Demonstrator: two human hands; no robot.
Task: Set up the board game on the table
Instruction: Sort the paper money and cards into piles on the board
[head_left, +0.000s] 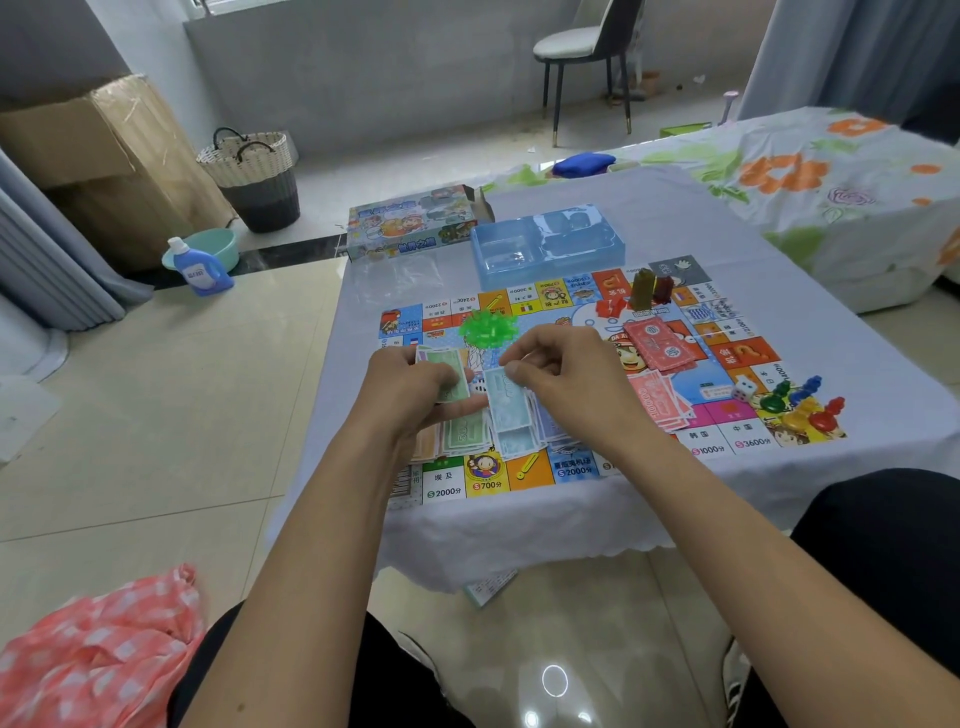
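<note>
Low table (675, 218) covered by a pale lavender cloth (322, 488), scalloped hem hanging over the near edge.

Directly on the cloth:
- game board (550, 470), laid flat, centre to near side
- clear blue plastic tray (545, 244), just past the board's far edge
- printed game box (415, 221), far-left corner, beside the tray
- clear plastic bag (395, 280), flat, between box and board

Floor under the table: glossy tile.
</note>
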